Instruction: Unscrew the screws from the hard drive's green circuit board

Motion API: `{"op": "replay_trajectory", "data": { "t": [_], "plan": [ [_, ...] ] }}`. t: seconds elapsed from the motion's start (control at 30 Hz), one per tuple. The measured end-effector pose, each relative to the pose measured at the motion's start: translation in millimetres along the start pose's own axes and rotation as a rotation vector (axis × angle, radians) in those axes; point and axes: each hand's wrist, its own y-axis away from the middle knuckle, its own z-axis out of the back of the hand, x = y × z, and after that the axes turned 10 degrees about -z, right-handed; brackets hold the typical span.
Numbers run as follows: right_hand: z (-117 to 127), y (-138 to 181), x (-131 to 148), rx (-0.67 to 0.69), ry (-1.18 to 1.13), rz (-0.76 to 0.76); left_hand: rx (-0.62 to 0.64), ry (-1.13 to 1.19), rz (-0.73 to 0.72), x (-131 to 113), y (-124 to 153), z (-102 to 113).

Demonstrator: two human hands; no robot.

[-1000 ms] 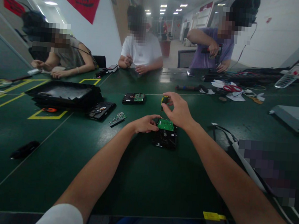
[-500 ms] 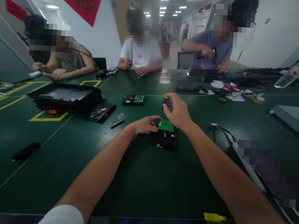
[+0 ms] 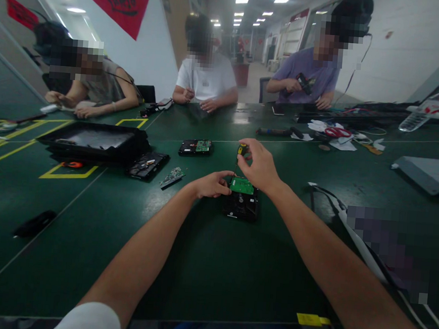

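Note:
A black hard drive (image 3: 242, 209) with a green circuit board (image 3: 241, 185) lies flat on the table in front of me. My left hand (image 3: 213, 184) grips its left edge, thumb near the board and index finger stretched along the far corner. In my right hand (image 3: 259, 162) is a screwdriver (image 3: 242, 150) with a yellow and black handle, held upright between the fingertips. Its shaft points down at the far edge of the board; the tip is too small to make out.
Left of my hands lie a loose circuit board (image 3: 173, 177), a second hard drive (image 3: 195, 147), another drive (image 3: 148, 165) and a black tray (image 3: 92, 142). On the right are a grey metal box (image 3: 429, 175) and a white cable (image 3: 361, 246). Several people sit across the table.
Both my hands stay almost in place at the hard drive, the screwdriver still upright. Across the table, the person at right has turned and shifted a power drill. My view has moved slightly.

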Motion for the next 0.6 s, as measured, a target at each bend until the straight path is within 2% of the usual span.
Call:
{"op": "replay_trajectory", "data": {
  "t": [0.27, 0.4, 0.6],
  "plan": [
    [-1.6, 1.1, 0.8, 0.002, 0.004, 0.028, -0.017, 0.010, -0.020, 6.3, -2.2, 0.4],
    [-2.2, 0.6, -0.7, -0.027, 0.001, -0.007, -0.011, 0.004, -0.014, 4.6, -1.5, -0.6],
    [-2.0, 1.7, 0.6, 0.010, 0.018, 0.019, -0.006, 0.011, -0.009, 0.1, 0.5, -2.4]
  ]
}}
